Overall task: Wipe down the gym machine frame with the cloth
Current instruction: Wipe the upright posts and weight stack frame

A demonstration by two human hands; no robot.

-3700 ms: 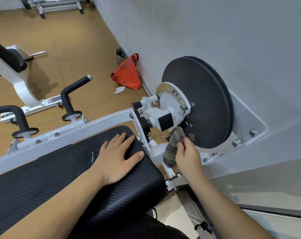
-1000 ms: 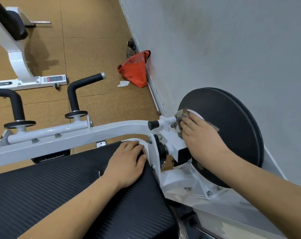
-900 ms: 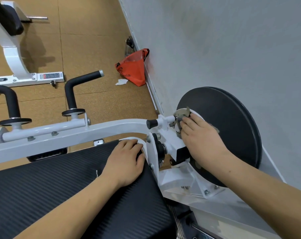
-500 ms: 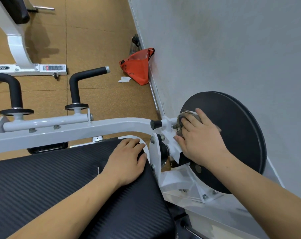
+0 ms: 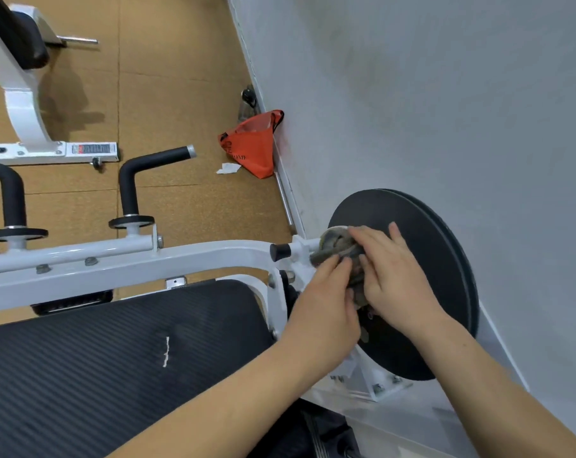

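Fingers (image 5: 341, 269) of the left hand (image 5: 323, 312) curled onto a crumpled grey-brown cloth (image 5: 341, 247), pinching its lower edge. Fingers of the right hand (image 5: 395, 279) spread and bent over the same cloth, pressing it against the white painted steel machine frame (image 5: 121, 269) where the tube meets the pivot. Wide black ribbed vinyl pad (image 5: 115, 365) in the foreground, under the left forearm. Round black disc-shaped pulley (image 5: 442, 266) just behind the right hand, close to the grey wall (image 5: 445, 94). Two black L-shaped foam grips (image 5: 138, 180) standing upright on the frame. Orange fabric bag (image 5: 253, 147) slumped on the cork-brown floor (image 5: 167, 77) against the wall. Small black knob (image 5: 279, 252) just left of the cloth.
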